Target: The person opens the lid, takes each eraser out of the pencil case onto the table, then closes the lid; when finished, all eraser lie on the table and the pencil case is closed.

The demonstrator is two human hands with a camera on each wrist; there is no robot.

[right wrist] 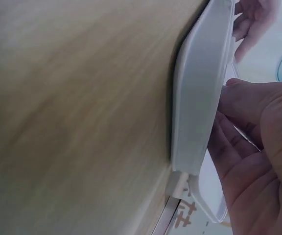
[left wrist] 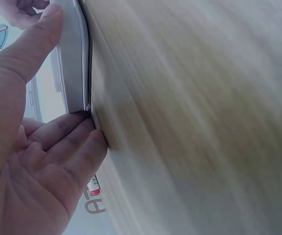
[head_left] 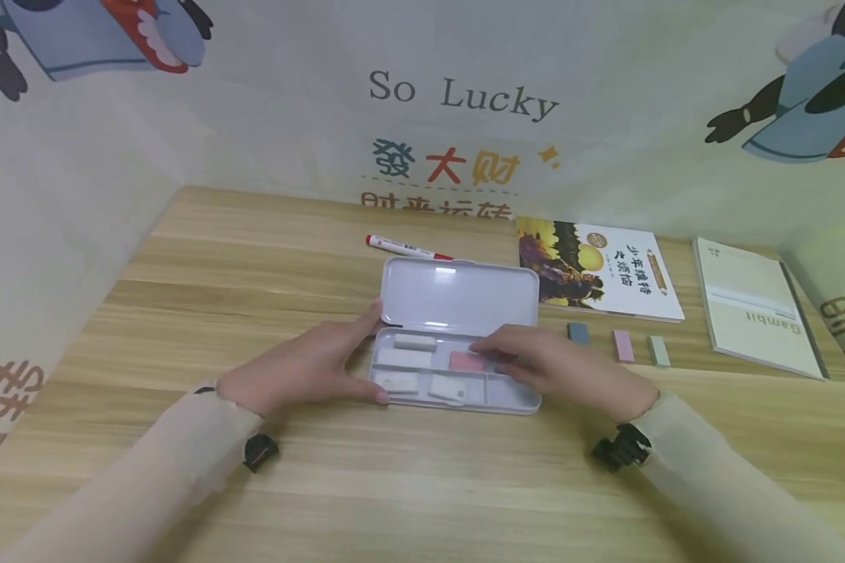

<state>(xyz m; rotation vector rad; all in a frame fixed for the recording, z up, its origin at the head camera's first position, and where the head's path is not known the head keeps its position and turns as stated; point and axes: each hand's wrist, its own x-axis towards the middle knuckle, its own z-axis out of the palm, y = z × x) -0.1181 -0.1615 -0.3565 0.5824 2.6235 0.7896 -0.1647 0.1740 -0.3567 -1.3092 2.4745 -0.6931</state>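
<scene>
An open white pencil case [head_left: 510,400] lies on the wooden table, its lid [head_left: 458,293] tipped back. Several white erasers [head_left: 447,388] sit on the left side of its front and back compartments. My left hand [head_left: 303,363] holds the case's left end, thumb at the front corner and fingers at the back; the left wrist view shows the fingers against the case wall. My right hand [head_left: 556,361] reaches into the back compartment and pinches the right end of a pink eraser [head_left: 467,361]. In the right wrist view the case wall hides the fingertips.
Blue [head_left: 578,333], purple [head_left: 623,346] and green erasers [head_left: 658,351] lie in a row right of the case. Behind them are an illustrated book [head_left: 627,270] and a pale book [head_left: 756,301]. A red-capped marker [head_left: 404,247] lies behind the lid. A printed cloth backdrop [head_left: 289,102] surrounds the table.
</scene>
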